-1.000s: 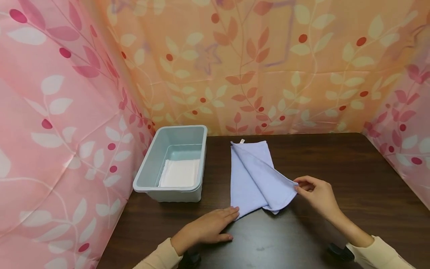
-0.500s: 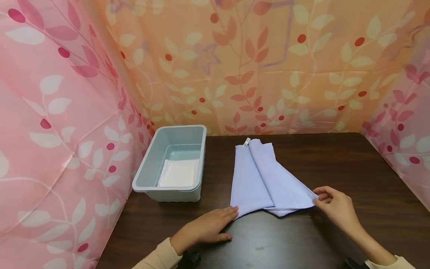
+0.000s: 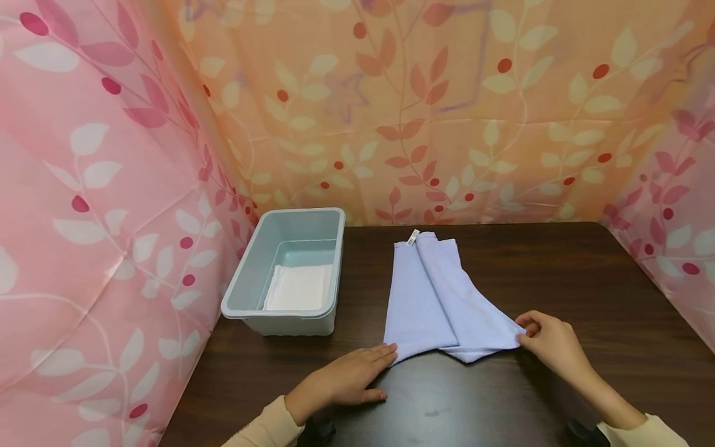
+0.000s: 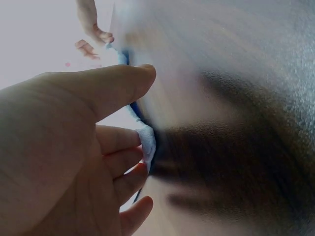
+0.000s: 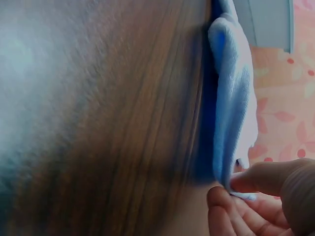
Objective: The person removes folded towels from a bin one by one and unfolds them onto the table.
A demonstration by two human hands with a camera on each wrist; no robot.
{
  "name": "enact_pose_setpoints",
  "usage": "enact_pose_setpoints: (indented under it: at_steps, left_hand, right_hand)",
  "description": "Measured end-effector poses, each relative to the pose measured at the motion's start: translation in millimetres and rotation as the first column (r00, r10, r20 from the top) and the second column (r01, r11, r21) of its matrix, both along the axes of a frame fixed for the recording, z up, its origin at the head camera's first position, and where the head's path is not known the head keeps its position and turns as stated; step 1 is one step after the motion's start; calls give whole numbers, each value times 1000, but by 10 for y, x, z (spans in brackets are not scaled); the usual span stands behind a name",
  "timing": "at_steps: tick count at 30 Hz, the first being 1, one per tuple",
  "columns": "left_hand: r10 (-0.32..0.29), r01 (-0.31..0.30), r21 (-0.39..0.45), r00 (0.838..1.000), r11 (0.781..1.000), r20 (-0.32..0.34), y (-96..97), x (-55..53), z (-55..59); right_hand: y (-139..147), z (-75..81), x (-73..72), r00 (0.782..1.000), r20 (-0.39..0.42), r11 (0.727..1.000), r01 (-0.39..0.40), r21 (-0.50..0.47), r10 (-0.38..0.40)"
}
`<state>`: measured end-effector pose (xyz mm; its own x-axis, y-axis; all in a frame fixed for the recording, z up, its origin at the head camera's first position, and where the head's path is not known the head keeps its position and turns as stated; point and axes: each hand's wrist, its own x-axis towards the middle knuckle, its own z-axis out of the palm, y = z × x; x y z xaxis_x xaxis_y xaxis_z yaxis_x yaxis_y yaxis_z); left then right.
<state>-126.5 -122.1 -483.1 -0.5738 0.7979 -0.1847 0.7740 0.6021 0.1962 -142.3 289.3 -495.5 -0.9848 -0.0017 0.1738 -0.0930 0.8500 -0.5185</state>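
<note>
A light blue-violet cloth [image 3: 424,298] lies partly folded on the dark table, a small white tag [image 3: 413,237] at its far edge. At its near left corner my left hand [image 3: 354,375] rests flat, straight fingers pressing the cloth; the left wrist view shows these fingers on the cloth's edge [image 4: 146,142], thumb apart. My right hand [image 3: 553,347] pinches the near right corner between thumb and fingers. In the right wrist view that pinched cloth [image 5: 234,108] rises slightly off the table, and the fingertips [image 5: 219,196] hold its end.
A grey-blue plastic tub [image 3: 237,310] stands left of the cloth, with a folded white cloth [image 3: 298,288] inside. Patterned fabric [image 3: 447,112] hangs behind the table [image 3: 586,267] and along both sides.
My right hand has pulled the cloth's corner outward to the right, spreading the folded layer, then eased back slightly. The tag now shows more fully. My left hand stays in place.
</note>
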Motion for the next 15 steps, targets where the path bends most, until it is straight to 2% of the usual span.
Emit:
enact_pose_setpoints:
  at_steps: [4,6,11,15]
  left_hand:
    - [0,0,2,1000,1000,-1,-1,-4,-4]
    - [3,-3,-1,1000,1000,7,1,-7,-5]
    - [13,-13,-11,1000,1000,22,9,-13,17]
    - [21,-20,-16,999,1000,33,18,-19,34]
  right_hand:
    - [9,2,-61,999,22,997,-27,73,25]
    - [6,12,-90,999,-5,993,-50,108,51]
    - [-45,79,-230,984,-138,986,-97,133,115]
    - [-101,131,-403,979,-136,984,-139,113,154]
